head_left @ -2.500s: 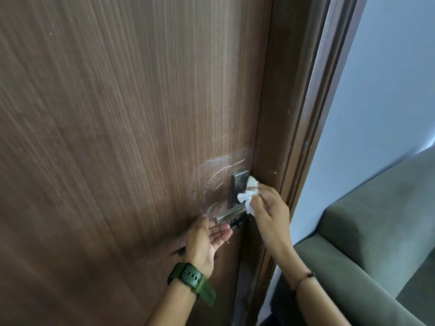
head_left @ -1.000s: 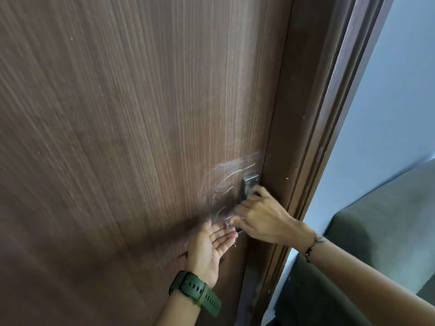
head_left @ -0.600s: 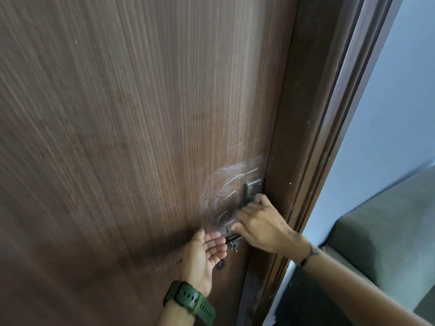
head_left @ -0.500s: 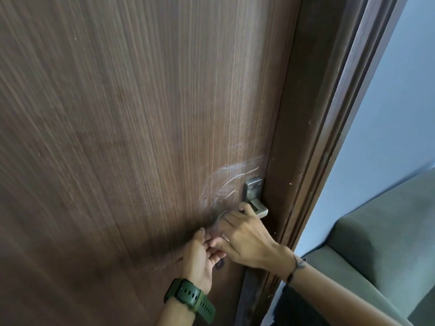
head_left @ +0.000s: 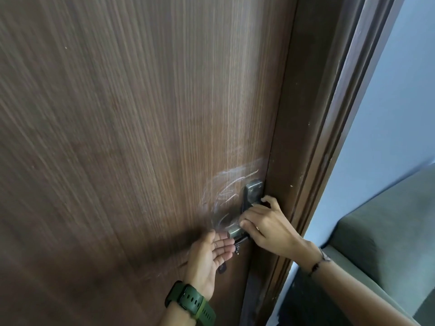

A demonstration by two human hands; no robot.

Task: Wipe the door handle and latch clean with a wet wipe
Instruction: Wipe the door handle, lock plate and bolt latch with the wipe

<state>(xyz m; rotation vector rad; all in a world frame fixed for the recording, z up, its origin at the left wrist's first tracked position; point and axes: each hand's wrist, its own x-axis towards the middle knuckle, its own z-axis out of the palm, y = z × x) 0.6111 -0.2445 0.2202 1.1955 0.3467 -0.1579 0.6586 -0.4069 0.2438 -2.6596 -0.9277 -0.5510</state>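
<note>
The right hand (head_left: 266, 228) curls its fingers round the door handle (head_left: 235, 230), perhaps hiding the wipe; the left hand (head_left: 209, 257) lies flat just below.

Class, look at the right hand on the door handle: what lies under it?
Under the right hand lies the metal door handle, only its free end and the backplate showing. Keys hang just below. The wet wipe is not visible; whether the fingers cover it cannot be told.

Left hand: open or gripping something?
Open. The left hand lies palm up below the door handle, fingers straight, holding nothing.
</note>
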